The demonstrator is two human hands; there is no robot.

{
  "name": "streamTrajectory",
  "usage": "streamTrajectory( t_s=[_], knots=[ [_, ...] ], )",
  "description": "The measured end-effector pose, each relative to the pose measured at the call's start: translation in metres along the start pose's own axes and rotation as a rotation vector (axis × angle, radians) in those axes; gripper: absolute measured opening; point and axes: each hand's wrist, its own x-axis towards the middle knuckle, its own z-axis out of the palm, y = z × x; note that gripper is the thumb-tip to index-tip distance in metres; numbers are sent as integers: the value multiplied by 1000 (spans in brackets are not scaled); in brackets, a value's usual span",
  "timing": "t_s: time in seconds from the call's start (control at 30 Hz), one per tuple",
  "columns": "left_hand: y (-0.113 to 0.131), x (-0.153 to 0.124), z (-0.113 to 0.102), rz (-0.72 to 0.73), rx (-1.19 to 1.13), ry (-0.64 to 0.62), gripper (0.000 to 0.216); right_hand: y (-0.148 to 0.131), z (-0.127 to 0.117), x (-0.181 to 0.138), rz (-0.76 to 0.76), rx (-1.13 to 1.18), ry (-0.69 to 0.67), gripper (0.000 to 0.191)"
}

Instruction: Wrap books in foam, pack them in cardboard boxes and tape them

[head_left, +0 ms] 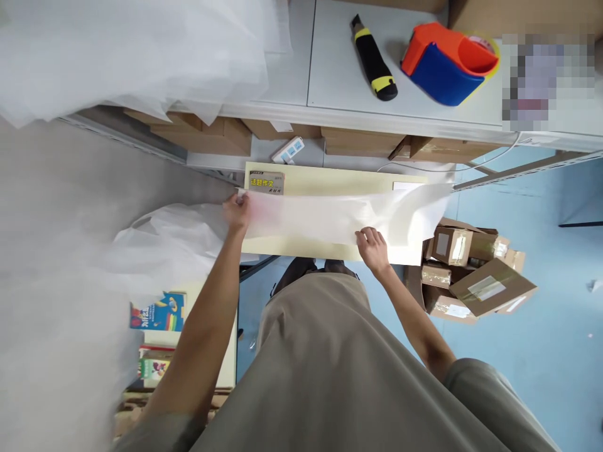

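Note:
A long strip of thin white translucent packing foam [311,216] stretches across the pale yellow board [339,179]. Its left end is pinched in my left hand [237,210], beside a book [267,182] with yellow lettering that the sheet partly covers. A pinkish patch shows through the sheet near that hand. Farther right, my right hand [372,246] has its fingers curled closed on the sheet's near edge. Loose white sheeting [174,235] hangs in a bunch to the left of my left hand.
A utility knife [374,59] and an orange and blue tape dispenser [450,63] lie on the upper shelf, below which are cardboard boxes [362,141] and a power strip [287,149]. Stacked cartons [471,270] stand on the floor at right; books [162,312] lie at lower left.

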Motion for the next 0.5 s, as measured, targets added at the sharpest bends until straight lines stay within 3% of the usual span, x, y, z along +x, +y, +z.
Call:
streamTrajectory(
  t_s=[0.13, 0.3, 0.4, 0.5],
  knots=[
    [-11, 7, 0, 42, 188, 15, 32, 8, 32, 0, 82, -52, -200, 37],
    [-24, 9, 15, 14, 279, -45, 27, 16, 52, -9, 116, -23, -365, 27],
    [-28, 8, 23, 1, 288, -83, 23, 23, 57, -16, 93, 55, -383, 46],
    [-30, 8, 28, 12, 286, -99, 20, 39, 60, -18, 179, 59, -329, 62]
  ],
)
